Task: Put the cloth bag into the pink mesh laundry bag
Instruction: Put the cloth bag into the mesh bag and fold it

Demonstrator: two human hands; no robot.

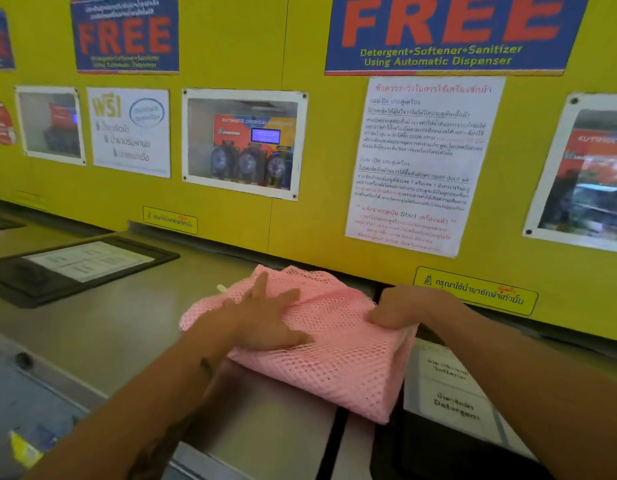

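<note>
Yellow wall [231,220] covered in posters fills the back, with a big blue FREE sign [452,32] up top. Below it runs a grey metal machine top [120,317]. The pink mesh laundry bag [334,355] lies bunched on that top, right by the wall. Left hand [265,320] is flat on the mesh, fingers spread open. Right hand [404,310] has fingers curled, pinching the bag's right edge. Can't make out the cloth bag anywhere, could be inside.

Even, bright indoor light falls on the yellow wall [231,220]; soft glare on the worktop [134,317]. Motion blur smears the posters [127,32] at left, and edges bow from wide-angle distortion.
</note>
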